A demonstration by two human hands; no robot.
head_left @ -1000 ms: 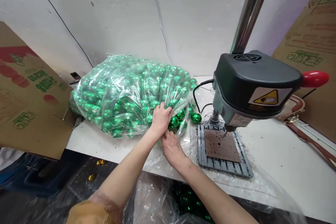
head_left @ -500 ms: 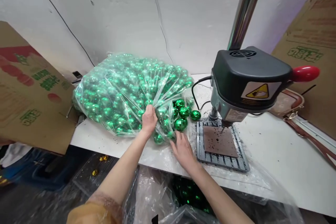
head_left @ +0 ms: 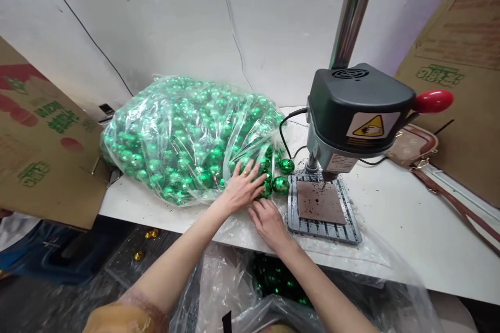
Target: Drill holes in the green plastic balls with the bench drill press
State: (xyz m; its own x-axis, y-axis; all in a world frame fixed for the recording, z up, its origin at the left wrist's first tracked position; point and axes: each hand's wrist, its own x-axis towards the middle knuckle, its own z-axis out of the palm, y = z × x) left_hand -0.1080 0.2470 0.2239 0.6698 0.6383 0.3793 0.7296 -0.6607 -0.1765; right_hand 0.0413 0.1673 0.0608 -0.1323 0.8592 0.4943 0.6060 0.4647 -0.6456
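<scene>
One clear bag (head_left: 175, 135) of uncounted green baubles; two loose baubles (head_left: 280, 184) beside one bench drill (head_left: 351, 114). Left hand (head_left: 242, 187) spread flat on bag mouth, gripping nothing. Right hand (head_left: 265, 221) open, fingers among baubles, grip unclear.

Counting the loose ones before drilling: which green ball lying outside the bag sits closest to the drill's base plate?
The faceted green ball just left of the grey base plate, almost at its edge. The other loose ball lies further back, and the rest crowd the bag mouth.

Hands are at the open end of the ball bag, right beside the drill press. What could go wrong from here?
Loose green balls at the bag's mouth sit near the table edge and might roll off; gold ones already lie on the floor. The right hand works close to the drill bit, so a slip may bring fingers under it.
</scene>
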